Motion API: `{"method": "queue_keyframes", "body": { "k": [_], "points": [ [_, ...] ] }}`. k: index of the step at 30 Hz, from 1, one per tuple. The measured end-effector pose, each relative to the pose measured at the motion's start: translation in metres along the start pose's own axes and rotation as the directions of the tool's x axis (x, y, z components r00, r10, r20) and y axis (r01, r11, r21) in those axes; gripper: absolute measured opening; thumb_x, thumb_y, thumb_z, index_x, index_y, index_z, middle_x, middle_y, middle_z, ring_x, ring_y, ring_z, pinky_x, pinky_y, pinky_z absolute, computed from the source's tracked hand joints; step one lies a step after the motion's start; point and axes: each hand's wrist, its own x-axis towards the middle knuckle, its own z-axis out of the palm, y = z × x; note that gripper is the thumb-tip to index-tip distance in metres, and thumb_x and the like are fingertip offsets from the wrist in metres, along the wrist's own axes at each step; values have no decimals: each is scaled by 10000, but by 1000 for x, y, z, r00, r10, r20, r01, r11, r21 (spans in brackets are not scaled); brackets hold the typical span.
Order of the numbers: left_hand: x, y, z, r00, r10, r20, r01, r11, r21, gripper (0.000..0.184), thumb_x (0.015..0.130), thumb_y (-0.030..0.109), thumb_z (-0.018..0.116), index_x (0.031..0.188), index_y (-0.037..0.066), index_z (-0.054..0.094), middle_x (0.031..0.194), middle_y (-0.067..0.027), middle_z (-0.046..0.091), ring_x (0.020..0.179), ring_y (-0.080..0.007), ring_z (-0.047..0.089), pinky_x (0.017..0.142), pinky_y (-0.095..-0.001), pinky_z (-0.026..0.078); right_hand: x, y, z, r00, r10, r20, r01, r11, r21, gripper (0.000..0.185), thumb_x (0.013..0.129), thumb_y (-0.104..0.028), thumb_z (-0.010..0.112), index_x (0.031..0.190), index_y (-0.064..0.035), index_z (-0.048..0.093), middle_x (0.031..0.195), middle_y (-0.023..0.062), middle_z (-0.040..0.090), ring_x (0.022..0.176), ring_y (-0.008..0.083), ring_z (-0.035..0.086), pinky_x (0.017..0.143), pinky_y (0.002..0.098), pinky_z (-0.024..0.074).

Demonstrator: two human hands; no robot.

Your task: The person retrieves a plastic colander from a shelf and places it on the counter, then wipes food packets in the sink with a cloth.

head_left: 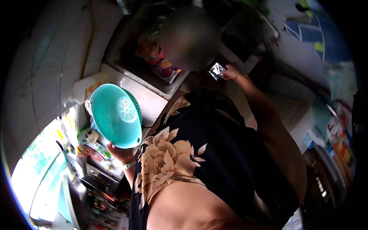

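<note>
- Because the left hand (122, 154) has its fingers curled on only one edge of the teal colander (115, 115), a slack grip could let it tip.
- Colander: tilted beside the white ledge (151, 108), slotted base in plain view.
- Right hand (231, 72): fingers pinching a shiny flat object (217, 71); slickness might make it slip.
- Sink (163, 93): bright packets (166, 71) near its corner, contents hidden.
- Pale jug (81, 91): fill level unclear.

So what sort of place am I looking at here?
Most likely a home kitchen, and a cluttered one: there's a turquoise plastic colander, what looks like a metal sink with colourful food packets in it, and apparently a dark frying pan.
</note>
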Motion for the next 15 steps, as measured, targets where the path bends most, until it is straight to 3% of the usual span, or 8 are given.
{"method": "queue_keyframes", "body": {
  "k": [2,4,7,8,10,12,14,15],
  "points": [
    [6,8,22,1000,6,23,-8,996,92,465,810,343,500,1130,17,584,1117,-120,622,1049,-301,575,931,-469,450,39,38,20,982,-64,-177,60,998,-28,260,774,-97,676,1000,6,601,788,123,664,636,183,662,554,305,555],
    [12,18,30,999,-7,53,-1,987,158,479,819,339,478,1152,8,575,1135,-129,613,1072,-307,566,940,-476,445,72,48,44,983,-21,-185,-41,945,-324,392,783,-77,646,1162,-16,566,779,117,653,599,191,648,427,303,502],
    [12,24,35,993,-46,107,24,980,196,514,843,344,437,1206,-4,539,1188,-147,585,1121,-312,534,978,-479,414,105,54,92,915,-316,-251,75,745,-663,433,805,-84,619,1229,-35,548,885,139,663,708,230,665,529,356,541],
    [12,22,39,993,-40,108,17,979,201,514,843,344,437,1206,-4,539,1188,-147,585,1121,-312,534,978,-479,414,104,42,113,954,-136,-268,33,934,-356,443,814,-116,621,1243,-37,546,983,155,658,812,256,660,656,369,541],
    [6,15,49,999,-38,32,31,977,210,481,856,391,446,1116,7,574,1112,-122,614,1060,-289,560,948,-456,419,108,29,130,980,30,-196,-36,999,-22,455,824,-149,623,1258,-39,544,1081,171,652,915,282,655,782,381,541],
    [10,18,24,998,5,63,-18,979,205,471,848,400,460,1097,14,568,1109,-113,611,1065,-266,556,963,-425,410,113,40,124,900,-398,-179,247,803,-543,472,825,-241,632,1249,-44,565,1167,194,617,1066,306,595,918,382,470],
    [-4,16,36,998,55,4,-55,988,142,441,847,381,474,1083,19,560,1111,-104,610,1059,-262,557,971,-412,406,117,51,118,864,-500,68,322,442,-837,442,831,-294,630,1189,-36,610,1183,211,608,1116,326,573,966,395,444],
    [-10,18,39,992,128,-20,-124,982,144,426,846,364,493,1105,31,557,1105,-97,613,1044,-263,575,936,-417,443,112,56,115,872,-469,141,320,328,-889,397,814,-291,658,1111,-27,649,1129,213,631,1039,340,605,906,411,473]
  ]
}}
